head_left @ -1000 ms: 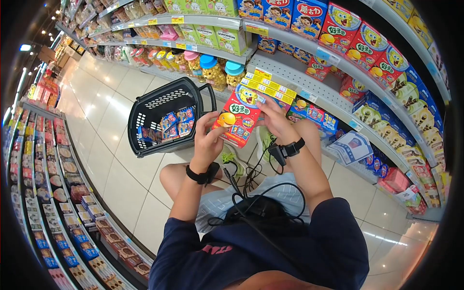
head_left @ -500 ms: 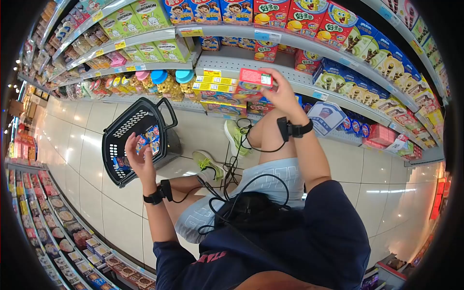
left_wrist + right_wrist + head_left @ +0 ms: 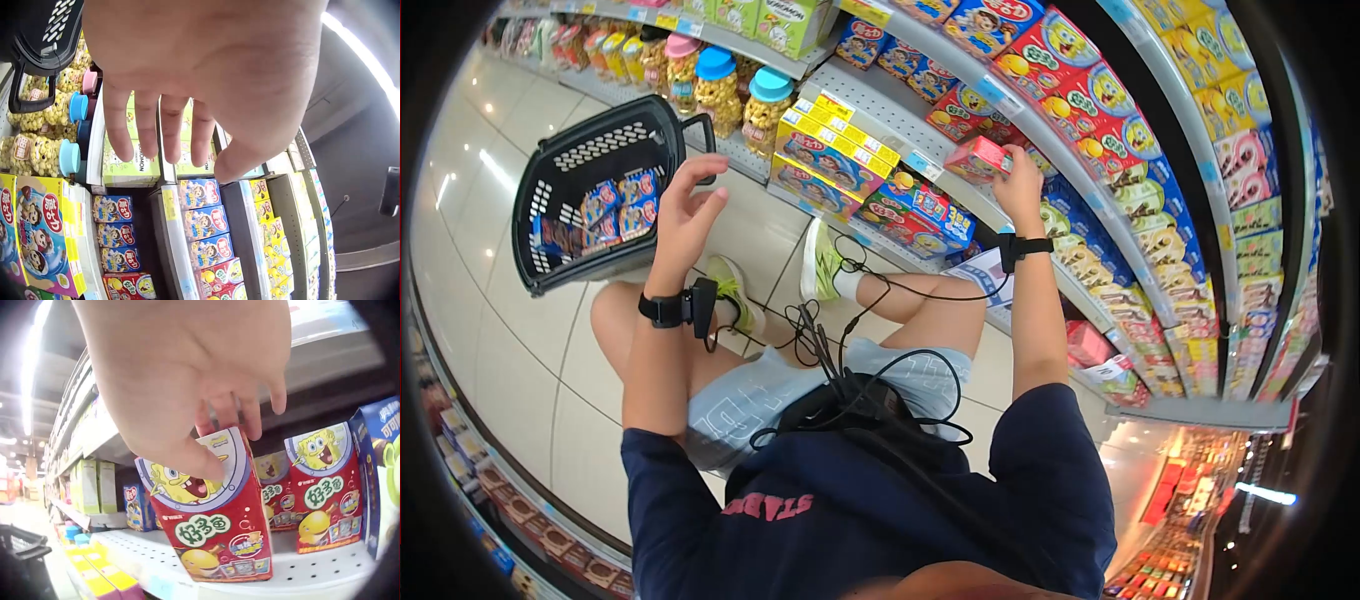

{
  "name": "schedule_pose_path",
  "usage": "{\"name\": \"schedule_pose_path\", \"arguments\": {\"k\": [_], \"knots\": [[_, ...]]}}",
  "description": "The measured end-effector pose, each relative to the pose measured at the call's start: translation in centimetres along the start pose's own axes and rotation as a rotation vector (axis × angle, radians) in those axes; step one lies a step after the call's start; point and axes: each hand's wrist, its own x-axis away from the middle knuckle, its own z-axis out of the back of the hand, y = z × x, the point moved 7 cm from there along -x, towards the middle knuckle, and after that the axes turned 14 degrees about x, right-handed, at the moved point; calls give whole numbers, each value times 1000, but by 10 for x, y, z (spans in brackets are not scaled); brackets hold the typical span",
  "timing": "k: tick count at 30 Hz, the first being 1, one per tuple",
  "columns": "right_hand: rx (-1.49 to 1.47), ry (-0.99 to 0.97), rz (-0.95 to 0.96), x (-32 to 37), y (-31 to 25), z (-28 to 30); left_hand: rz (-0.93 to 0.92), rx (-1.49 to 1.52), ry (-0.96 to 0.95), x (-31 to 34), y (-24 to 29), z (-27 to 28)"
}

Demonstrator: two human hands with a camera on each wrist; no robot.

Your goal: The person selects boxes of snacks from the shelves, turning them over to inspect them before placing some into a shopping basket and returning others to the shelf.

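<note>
My right hand (image 3: 1022,190) grips a red snack box (image 3: 212,531) by its top, thumb on the printed front and fingers behind. In the right wrist view the box leans a little, its bottom right at the front edge of a perforated grey shelf (image 3: 131,544). Behind it on that shelf stands a matching red box (image 3: 324,487), with another partly hidden. My left hand (image 3: 685,215) is raised beside the black basket (image 3: 605,158), holding nothing. Its fingers hang loosely extended in the left wrist view. Small blue snack packs (image 3: 605,205) lie inside the basket.
Yellow-topped multipack boxes (image 3: 825,160) stand low in front of the shelf. Plastic jars with blue lids (image 3: 717,85) line up near the basket. Cables (image 3: 830,335) hang between my knees. A paper sign (image 3: 985,275) juts from the lower shelf.
My left hand has let go of the red box and moved away left. The right hand has carried the box up and right to the shelf. The head view has turned.
</note>
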Motion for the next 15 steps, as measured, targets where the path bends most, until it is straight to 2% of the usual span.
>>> {"name": "schedule_pose_path", "arguments": {"k": [2, 6, 11, 13, 15], "knots": [[304, -7, -53, -5, 4, 0, 15, 11, 12, -4, 0, 1], [479, -51, -69, -14, 8, 1, 6, 33, 8, -10, 1, -1], [546, -41, -47, -24, 21, -11, 23, -10, -73, -5, 3, -6], [476, -142, -140, -30, 30, -17, 28, -24, -63, -2, 5, -4], [441, -139, -137, -31, 29, -18, 23, -49, -73, 1, 9, -2]]}}
